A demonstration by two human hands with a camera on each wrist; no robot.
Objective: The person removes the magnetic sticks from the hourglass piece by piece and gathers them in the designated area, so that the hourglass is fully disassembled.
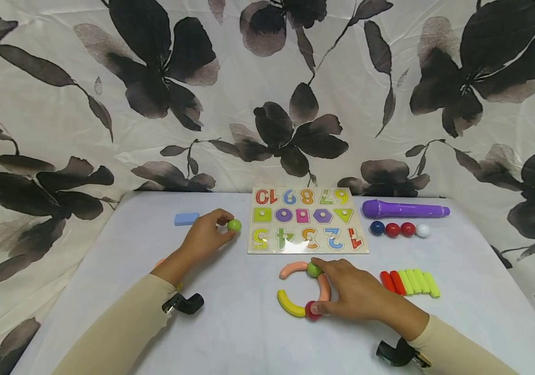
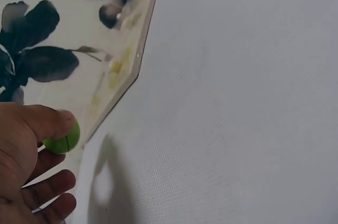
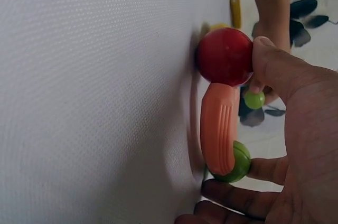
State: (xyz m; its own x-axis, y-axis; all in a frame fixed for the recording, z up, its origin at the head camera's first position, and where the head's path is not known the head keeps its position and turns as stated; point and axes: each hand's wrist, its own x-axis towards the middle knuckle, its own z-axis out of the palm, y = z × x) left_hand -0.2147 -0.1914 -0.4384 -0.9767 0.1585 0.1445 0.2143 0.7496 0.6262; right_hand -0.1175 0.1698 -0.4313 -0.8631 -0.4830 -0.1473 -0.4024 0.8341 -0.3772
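My left hand (image 1: 203, 235) pinches a green ball (image 1: 234, 225) between thumb and fingers, beside the left edge of the number board. The left wrist view shows this green ball (image 2: 67, 140) under the thumb, other fingers loosely curled. On the white table, two orange curved sticks (image 1: 292, 269), a yellow curved stick (image 1: 289, 304), another green ball (image 1: 314, 270) and a red ball (image 1: 311, 311) form an open ring, gap at its left. My right hand (image 1: 358, 292) spans its right side, thumb against the red ball (image 3: 224, 56), fingers at the green one, an orange stick (image 3: 217, 129) between.
Behind the ring lies the number-and-shape board (image 1: 308, 245). A purple toy microphone (image 1: 405, 209) and a row of balls (image 1: 393, 229) are at back right. Short red and lime sticks (image 1: 414, 282) lie right of my hand. A blue block (image 1: 186, 219) sits by my left hand.
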